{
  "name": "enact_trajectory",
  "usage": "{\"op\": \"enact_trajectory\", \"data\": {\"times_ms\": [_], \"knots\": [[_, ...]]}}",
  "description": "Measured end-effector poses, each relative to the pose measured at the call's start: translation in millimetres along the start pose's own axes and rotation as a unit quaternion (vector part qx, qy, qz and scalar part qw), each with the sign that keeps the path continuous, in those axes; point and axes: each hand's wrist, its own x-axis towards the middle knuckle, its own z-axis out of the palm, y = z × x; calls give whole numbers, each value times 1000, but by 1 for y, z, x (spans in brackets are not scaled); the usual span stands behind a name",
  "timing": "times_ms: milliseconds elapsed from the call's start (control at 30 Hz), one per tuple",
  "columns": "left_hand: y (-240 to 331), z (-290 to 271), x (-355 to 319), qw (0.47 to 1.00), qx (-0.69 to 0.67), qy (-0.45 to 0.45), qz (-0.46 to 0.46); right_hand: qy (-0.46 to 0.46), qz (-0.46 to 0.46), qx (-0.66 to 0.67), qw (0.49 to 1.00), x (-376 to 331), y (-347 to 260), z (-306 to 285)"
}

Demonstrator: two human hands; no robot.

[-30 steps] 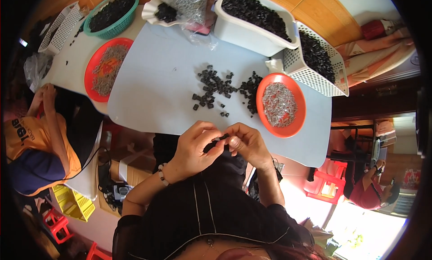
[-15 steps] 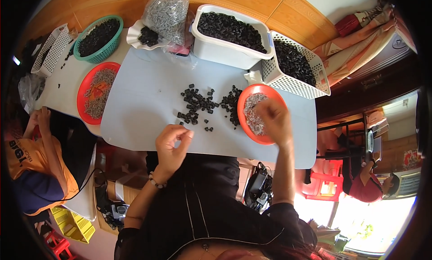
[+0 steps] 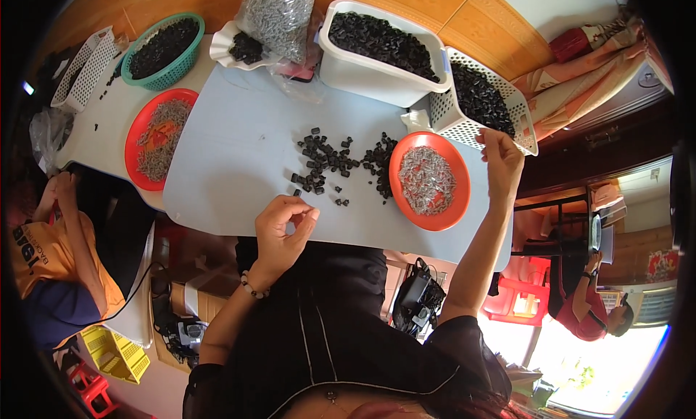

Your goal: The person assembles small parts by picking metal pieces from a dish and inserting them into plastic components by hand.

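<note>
My left hand [image 3: 281, 234] is held over the table's near edge, thumb and forefinger pressed together; whatever may be between them is too small to make out. Just beyond it lie loose small black plastic parts [image 3: 326, 158], with a second pile [image 3: 378, 162] to their right. Next to that pile sits an orange-red plate [image 3: 464, 174] of small shiny metal pieces [image 3: 426, 180]. My right hand [image 3: 503, 164] is raised at the front corner of a white perforated basket [image 3: 453, 122] full of black parts [image 3: 478, 96]. Its fingers are pinched, and their contents cannot be made out.
A white tub [image 3: 377, 89] of black parts and a clear bag [image 3: 279, 24] of metal pieces stand along the back. On the left table are a green basket [image 3: 170, 75] and another red plate [image 3: 133, 147]. A person in orange [image 3: 54, 259] sits at left.
My right hand has moved from over the orange-red plate, right and away from me, to the perforated basket's corner. My left hand has barely moved and stays pinched.
</note>
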Motion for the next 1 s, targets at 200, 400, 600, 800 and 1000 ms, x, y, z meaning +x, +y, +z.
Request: {"op": "enact_trajectory", "data": {"times_ms": [200,400,600,800,1000], "knots": [[7,7,2,999,39,-15,12,-157,-48,-16,986,-96,-32,83],[12,5,1,997,56,-46,8,-181,-194,-138,954,-100,-34,135],[13,6,1,997,51,-49,-10,-178,-256,-215,926,-70,-30,161],[13,4,2,997,53,-57,-10,-201,-248,-211,924,-60,-50,202],[18,2,5,998,17,-47,-45,-249,-254,-258,899,-45,-42,230]]}}
